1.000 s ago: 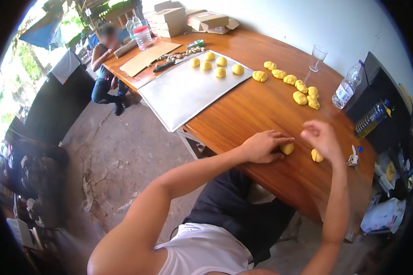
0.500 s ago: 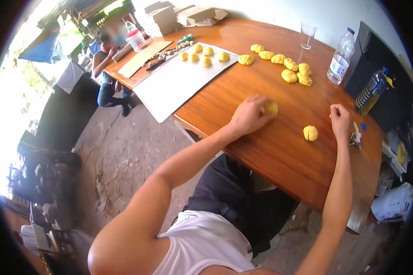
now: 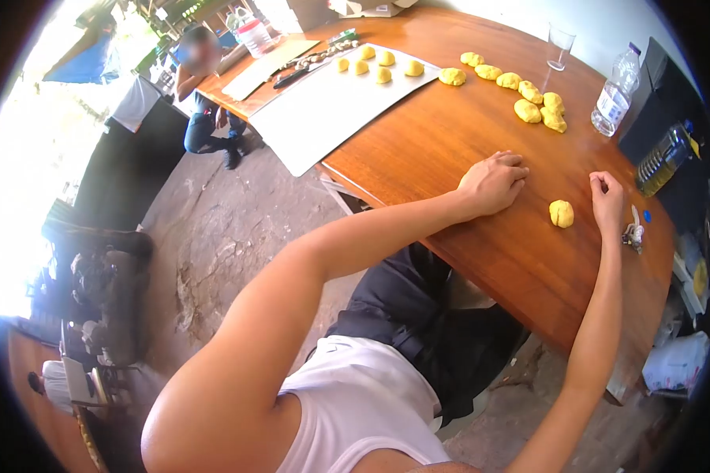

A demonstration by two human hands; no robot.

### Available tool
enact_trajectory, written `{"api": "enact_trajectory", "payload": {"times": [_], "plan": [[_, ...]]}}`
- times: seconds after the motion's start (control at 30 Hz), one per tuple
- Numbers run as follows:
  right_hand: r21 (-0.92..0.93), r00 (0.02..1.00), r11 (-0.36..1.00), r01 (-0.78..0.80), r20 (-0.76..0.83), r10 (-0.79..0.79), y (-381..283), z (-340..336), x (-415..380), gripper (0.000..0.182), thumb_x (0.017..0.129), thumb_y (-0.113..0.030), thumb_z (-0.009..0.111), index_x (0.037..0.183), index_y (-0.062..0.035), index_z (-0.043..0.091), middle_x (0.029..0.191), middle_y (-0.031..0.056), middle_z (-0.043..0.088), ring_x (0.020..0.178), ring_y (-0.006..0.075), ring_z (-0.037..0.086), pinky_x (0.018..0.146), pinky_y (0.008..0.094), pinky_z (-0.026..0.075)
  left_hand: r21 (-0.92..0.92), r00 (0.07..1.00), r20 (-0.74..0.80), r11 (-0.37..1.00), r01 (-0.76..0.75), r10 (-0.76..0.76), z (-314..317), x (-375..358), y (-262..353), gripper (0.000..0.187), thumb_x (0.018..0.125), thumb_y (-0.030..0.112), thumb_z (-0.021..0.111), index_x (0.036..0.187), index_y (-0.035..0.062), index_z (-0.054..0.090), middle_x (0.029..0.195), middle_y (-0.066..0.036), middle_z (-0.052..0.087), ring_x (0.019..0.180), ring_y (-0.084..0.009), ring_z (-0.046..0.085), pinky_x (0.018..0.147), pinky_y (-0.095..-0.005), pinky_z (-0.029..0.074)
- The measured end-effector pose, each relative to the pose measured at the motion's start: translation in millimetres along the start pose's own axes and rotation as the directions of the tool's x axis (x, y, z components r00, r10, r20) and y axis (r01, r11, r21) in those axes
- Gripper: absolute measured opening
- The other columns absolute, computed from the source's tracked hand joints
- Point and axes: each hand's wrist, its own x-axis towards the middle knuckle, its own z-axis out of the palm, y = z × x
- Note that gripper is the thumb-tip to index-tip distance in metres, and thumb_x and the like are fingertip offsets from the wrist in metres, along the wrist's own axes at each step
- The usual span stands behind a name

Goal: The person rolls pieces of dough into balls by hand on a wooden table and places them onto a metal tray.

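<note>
My left hand (image 3: 493,185) is curled palm-down on the wooden table (image 3: 418,154), cupped over a dough ball that its fingers now hide. On the right, my right hand (image 3: 607,197) rests with fingers curled in, and nothing shows in it. Between the two hands, nearer the right one, sits a single yellow dough ball (image 3: 561,214). Beyond them lies a curved row of yellow dough pieces (image 3: 509,81). Several smooth balls (image 3: 383,75) stand on the far part of a white tray (image 3: 315,118).
A plastic bottle (image 3: 614,94), a glass (image 3: 560,47) and an oil bottle (image 3: 664,162) stand at the right. Keys (image 3: 633,235) lie beside my right wrist. A knife (image 3: 291,77) and a board (image 3: 272,69) are past the tray. A person (image 3: 205,87) crouches at the far left.
The view has shifted, so the table sits higher and further right. The yellow dough that showed at my left hand's fingers is now hidden. My right hand stays curled beside the single ball.
</note>
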Motion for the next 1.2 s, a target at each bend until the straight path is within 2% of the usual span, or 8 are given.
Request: {"api": "enact_trajectory", "payload": {"times": [0.2, 0.33, 0.5, 0.63, 0.73, 0.93, 1.07, 1.2], "plan": [[-0.024, 1.0, 1.0, 0.01, 0.011, -0.009, -11, -4, -4, 0.018, 0.097, -0.016, 0.065, 0.097, 0.0011, 0.069, 0.08, 0.0139, 0.068, 0.073, 0.0205, 0.067, 0.069, 0.0351, 0.05, 0.077, 0.971, 0.228, 0.995, 0.06, -0.076, -75, -47, 17, 0.039, 0.095, 0.029, 0.064, 0.127, 0.006, 0.069, 0.135, -0.019, 0.063, 0.121, -0.0369, 0.063, 0.1, -0.0455, 0.054], [-0.061, 0.999, 0.998, -0.025, 0.026, 0.027, -18, -3, -6, 0.017, 0.096, -0.016, 0.065, 0.097, -0.0004, 0.07, 0.081, 0.0152, 0.07, 0.074, 0.0237, 0.069, 0.069, 0.0361, 0.051, 0.201, 0.975, 0.213, 0.979, 0.016, -0.06, -55, -2, -19, 0.043, 0.093, 0.032, 0.066, 0.128, 0.0058, 0.068, 0.137, -0.019, 0.063, 0.119, -0.038, 0.065, 0.1, -0.0457, 0.055], [-0.075, 0.998, 0.995, -0.066, 0.021, 0.068, -23, -6, -7, 0.018, 0.095, -0.018, 0.066, 0.095, -0.001, 0.071, 0.08, 0.0154, 0.07, 0.074, 0.025, 0.069, 0.069, 0.0371, 0.051, -0.202, 0.871, 0.172, 0.882, -0.425, 0.46, -1, 33, -11, 0.039, 0.091, 0.02, 0.07, 0.127, 0.005, 0.07, 0.136, -0.018, 0.065, 0.123, -0.0355, 0.064, 0.105, -0.0451, 0.053], [-0.1, 0.995, 0.991, -0.085, 0.044, 0.09, -28, -8, -7, 0.018, 0.096, -0.018, 0.065, 0.096, -0.0009, 0.071, 0.082, 0.0159, 0.071, 0.076, 0.0271, 0.07, 0.069, 0.0383, 0.052, -0.19, 0.868, 0.154, 0.876, -0.443, 0.472, -33, -14, 1, 0.034, 0.091, 0.015, 0.07, 0.124, 0.0056, 0.072, 0.136, -0.018, 0.065, 0.123, -0.0355, 0.064, 0.105, -0.0451, 0.053], [-0.014, 0.999, 1.0, -0.018, 0.05, 0.019, -17, -3, -5, 0.017, 0.096, -0.017, 0.065, 0.095, -0.0007, 0.07, 0.082, 0.0162, 0.071, 0.076, 0.0279, 0.07, 0.069, 0.0388, 0.052, -0.091, 0.971, 0.209, 0.991, -0.1, 0.117, -59, -21, -14, 0.032, 0.093, 0.019, 0.07, 0.122, 0.0069, 0.074, 0.135, -0.018, 0.066, 0.122, -0.0362, 0.065, 0.104, -0.0445, 0.054], [-0.129, 0.994, 0.989, -0.076, 0.063, 0.084, -28, -5, -2, 0.019, 0.096, -0.019, 0.064, 0.096, -0.0015, 0.071, 0.081, 0.0163, 0.071, 0.073, 0.0272, 0.069, 0.067, 0.0389, 0.05, -0.004, 0.99, 0.093, 0.995, -0.104, 0.104, -8, 42, -22, 0.035, 0.093, 0.025, 0.067, 0.117, 0.0016, 0.074, 0.131, -0.02, 0.068, 0.12, -0.0377, 0.065, 0.102, -0.0428, 0.054], [-0.13, 0.985, 0.981, -0.146, 0.078, 0.157, -32, -10, -6, 0.018, 0.094, -0.018, 0.065, 0.099, -0.002, 0.072, 0.085, 0.0168, 0.073, 0.075, 0.0286, 0.069, 0.069, 0.0392, 0.051, -0.057, 0.955, 0.093, 0.959, -0.276, 0.281, -13, 5, 8, 0.035, 0.092, 0.023, 0.068, 0.121, 0.0046, 0.074, 0.133, -0.02, 0.067, 0.119, -0.0374, 0.066, 0.101, -0.0431, 0.054], [-0.041, 0.991, 0.995, -0.096, 0.087, 0.099, -21, -5, -3, 0.017, 0.094, -0.016, 0.064, 0.099, -0.0017, 0.072, 0.087, 0.0171, 0.073, 0.078, 0.0285, 0.07, 0.072, 0.0384, 0.053, -0.004, 0.981, 0.173, 0.996, -0.085, 0.084, -59, -32, 5, 0.035, 0.093, 0.024, 0.068, 0.124, 0.0073, 0.073, 0.135, -0.019, 0.066, 0.116, -0.0374, 0.067, 0.099, -0.0425, 0.055]]}}
